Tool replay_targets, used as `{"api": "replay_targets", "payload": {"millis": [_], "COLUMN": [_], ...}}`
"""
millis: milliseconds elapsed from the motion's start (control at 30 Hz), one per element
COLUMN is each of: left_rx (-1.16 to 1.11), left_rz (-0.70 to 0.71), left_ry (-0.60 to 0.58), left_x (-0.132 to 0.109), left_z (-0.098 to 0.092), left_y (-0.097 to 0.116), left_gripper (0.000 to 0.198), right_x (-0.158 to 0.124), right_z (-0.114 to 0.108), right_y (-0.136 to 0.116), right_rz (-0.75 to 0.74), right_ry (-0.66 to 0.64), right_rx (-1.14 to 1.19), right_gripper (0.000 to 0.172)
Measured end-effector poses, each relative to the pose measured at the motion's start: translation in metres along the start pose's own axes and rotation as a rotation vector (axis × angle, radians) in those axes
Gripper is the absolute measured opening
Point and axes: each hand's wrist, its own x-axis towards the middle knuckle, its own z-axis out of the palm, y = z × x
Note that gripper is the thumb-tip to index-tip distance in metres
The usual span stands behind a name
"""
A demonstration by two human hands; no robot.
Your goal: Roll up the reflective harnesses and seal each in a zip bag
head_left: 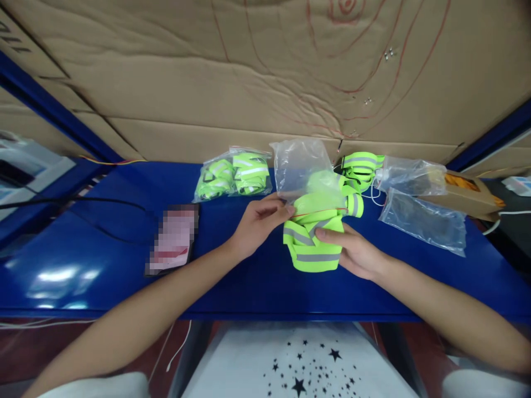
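My right hand [352, 249] grips a folded bundle of neon yellow-green reflective strap [317, 246] with grey stripes, thumb on its front. Between my left thumb and fingers is the edge of a clear plastic zip bag [301, 166] with a red line along its mouth. My left hand [263, 224] is closed there. The upper part of the bundle sits inside the bag's mouth, while the lower part sticks out toward me. Just behind, more loose reflective strap [359, 171] lies on the blue table [244, 287].
Two filled bags of reflective straps [251, 174] lie at the back, left of my hands. A phone [174, 237] is on the left. To the right are an empty clear bag [423, 221], another plastic bag [410, 174] and a cardboard box [468, 196]. Cardboard [207, 83] walls the back.
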Motion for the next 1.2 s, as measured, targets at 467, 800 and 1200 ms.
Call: {"api": "replay_targets", "payload": {"millis": [467,800,1200], "left_rx": [-0.547,-0.428,-0.317], "left_rz": [-0.360,-0.296,-0.054], "left_ry": [-0.211,-0.047,-0.019], "left_x": [-0.008,-0.018,-0.017], "left_z": [0.008,0.028,0.028], "left_y": [0.005,-0.013,0.003], "left_gripper": [0.069,0.064,0.066], "right_x": [0.004,0.012,0.003], "right_z": [0.001,0.003,0.009], "right_y": [0.005,0.004,-0.003], "right_rz": [-0.011,-0.053,-0.143], "right_ry": [0.123,0.392,0.214], "right_rx": [-0.169,-0.035,0.012], "right_gripper": [0.046,0.075,0.067]}}
